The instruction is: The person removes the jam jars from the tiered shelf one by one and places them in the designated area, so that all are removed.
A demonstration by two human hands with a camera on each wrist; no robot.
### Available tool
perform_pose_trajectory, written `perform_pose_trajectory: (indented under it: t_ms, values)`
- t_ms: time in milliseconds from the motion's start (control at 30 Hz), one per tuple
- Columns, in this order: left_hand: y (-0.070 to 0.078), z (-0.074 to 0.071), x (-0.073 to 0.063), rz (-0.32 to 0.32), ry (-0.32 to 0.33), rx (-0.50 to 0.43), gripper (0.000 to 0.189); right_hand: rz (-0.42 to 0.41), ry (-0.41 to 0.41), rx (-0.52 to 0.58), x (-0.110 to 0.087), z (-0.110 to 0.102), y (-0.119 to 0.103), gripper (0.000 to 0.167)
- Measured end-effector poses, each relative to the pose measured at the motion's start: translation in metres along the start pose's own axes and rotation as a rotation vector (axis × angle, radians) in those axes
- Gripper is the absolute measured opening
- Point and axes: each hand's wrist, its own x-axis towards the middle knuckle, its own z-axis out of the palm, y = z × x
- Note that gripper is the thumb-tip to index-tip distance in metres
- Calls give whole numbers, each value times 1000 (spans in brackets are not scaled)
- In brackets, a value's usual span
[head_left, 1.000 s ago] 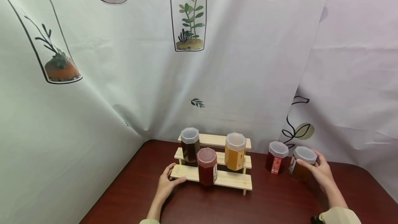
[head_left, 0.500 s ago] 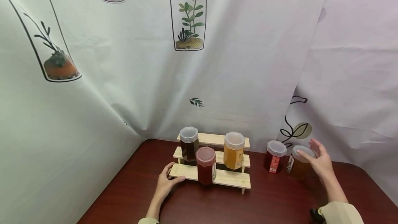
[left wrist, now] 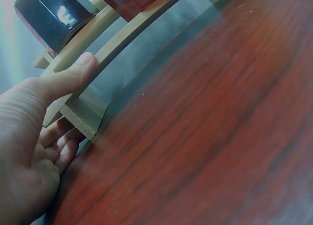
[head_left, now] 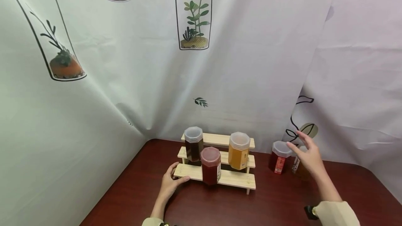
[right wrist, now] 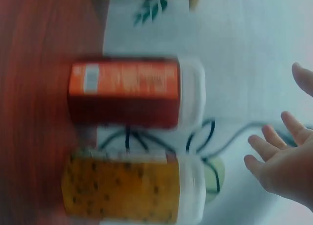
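My left hand [head_left: 169, 184] grips the left end of a three-tier wooden display stand [head_left: 237, 179]. In the left wrist view the thumb [left wrist: 80, 68] lies along the lowest board's front edge and the fingers curl behind its leg. My right hand [head_left: 311, 158] hovers with fingers spread and holds nothing. Below and left of it on the table stand a red jar [right wrist: 124, 110] with an orange-red label and a white lid, and a yellow jar with dark specks [right wrist: 122, 188]. In the head view the right hand partly hides the yellow jar.
On the stand are a dark jar [head_left: 194, 149] at left, a pink-lidded red jar [head_left: 210, 173] in front and an orange-yellow jar [head_left: 238, 156] at right. A white curtain [head_left: 251, 79] with plant prints hangs behind the dark red table [head_left: 220, 208].
My right hand has let go of the yellow jar, lifted off and moved left toward the red jar. The left hand keeps its grip on the stand.
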Motion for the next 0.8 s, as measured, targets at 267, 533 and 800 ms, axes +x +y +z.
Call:
perform_pose_trajectory:
  t_ms: [267,533,800]
  values:
    - [1,4,-1,-3,-1,6,84,-56,-115,14,-15,48,-11,68]
    - [3,3,-2,-7,4,2,85,-52,-182,175,-24,90,-22,63]
    - [2,1,1,4,7,-3,84,-54,-219,323,-28,127,-29,80]
